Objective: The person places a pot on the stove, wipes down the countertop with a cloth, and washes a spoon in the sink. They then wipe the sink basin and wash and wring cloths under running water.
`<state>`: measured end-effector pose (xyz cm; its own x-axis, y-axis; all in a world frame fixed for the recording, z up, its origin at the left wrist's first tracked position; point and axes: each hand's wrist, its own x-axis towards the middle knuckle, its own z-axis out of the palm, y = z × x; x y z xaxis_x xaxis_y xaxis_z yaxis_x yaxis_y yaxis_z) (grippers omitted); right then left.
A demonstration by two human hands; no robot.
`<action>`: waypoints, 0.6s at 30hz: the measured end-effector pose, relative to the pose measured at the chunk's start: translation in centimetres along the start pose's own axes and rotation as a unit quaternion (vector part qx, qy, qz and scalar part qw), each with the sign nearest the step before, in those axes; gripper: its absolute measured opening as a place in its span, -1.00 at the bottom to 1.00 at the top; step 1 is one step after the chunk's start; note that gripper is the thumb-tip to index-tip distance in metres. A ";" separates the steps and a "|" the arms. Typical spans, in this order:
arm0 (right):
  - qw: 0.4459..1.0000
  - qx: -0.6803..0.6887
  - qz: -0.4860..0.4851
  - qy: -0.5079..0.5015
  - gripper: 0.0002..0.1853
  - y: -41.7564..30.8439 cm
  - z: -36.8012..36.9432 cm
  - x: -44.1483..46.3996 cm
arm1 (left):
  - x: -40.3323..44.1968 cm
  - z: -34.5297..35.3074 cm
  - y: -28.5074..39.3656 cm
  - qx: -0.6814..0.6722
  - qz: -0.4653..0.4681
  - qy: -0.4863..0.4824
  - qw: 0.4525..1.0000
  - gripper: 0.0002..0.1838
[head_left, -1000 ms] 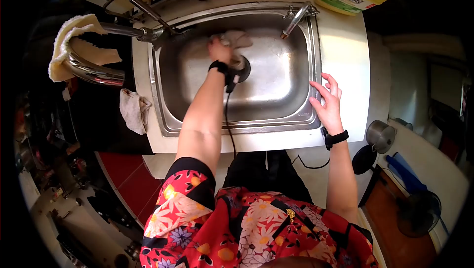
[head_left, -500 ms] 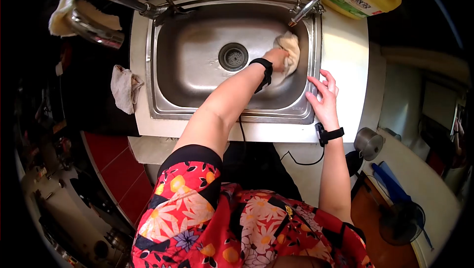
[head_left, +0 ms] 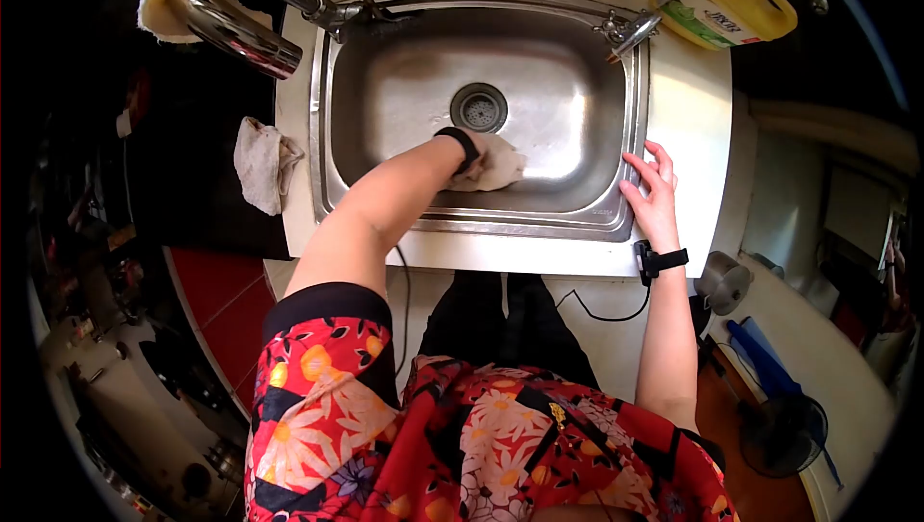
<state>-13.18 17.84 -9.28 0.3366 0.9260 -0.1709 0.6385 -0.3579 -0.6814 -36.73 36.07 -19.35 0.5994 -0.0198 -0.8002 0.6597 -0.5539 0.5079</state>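
Observation:
My left hand (head_left: 471,166) is down in the stainless steel sink (head_left: 553,65), closed on an off-white cloth (head_left: 500,164). The cloth lies against the near part of the basin floor, just below the round drain (head_left: 478,108). Part of the left fingers is hidden behind the wrist and cloth. At the sink's right edge, my right hand (head_left: 655,197) rests with its fingers apart, touching the rim and holding nothing. Both wrists wear black straps.
A faucet (head_left: 630,36) stands at the sink's back right corner, beside a yellow jug (head_left: 727,2). Another cloth (head_left: 262,164) lies left of the sink. At the upper left, a chrome fixture (head_left: 241,29) has a cream cloth draped over it.
My left hand has swept the cloth from the basin's right side to the near middle, below the drain. My right hand stays at the right rim. The view has shifted slightly.

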 end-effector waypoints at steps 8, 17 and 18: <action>1.000 0.015 0.018 0.001 -0.56 -0.3 0.0 0.1 | -4.4 2.3 -11.5 0.146 -0.220 0.134 0.955 -0.61; 1.000 0.005 0.015 0.004 -0.57 0.1 0.0 0.2 | -2.9 -4.7 -17.0 0.218 -0.264 0.395 0.852 -0.72; 1.000 0.009 0.017 0.005 -0.57 -0.1 -0.1 0.2 | -2.3 -4.0 -17.3 0.271 -0.265 0.433 0.818 -0.75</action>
<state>-13.12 18.09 -9.22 0.3654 0.9118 -0.1872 0.6136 -0.3872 -0.6882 -47.72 49.04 -25.04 0.5453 0.8098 -0.2164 0.7742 -0.5856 -0.2402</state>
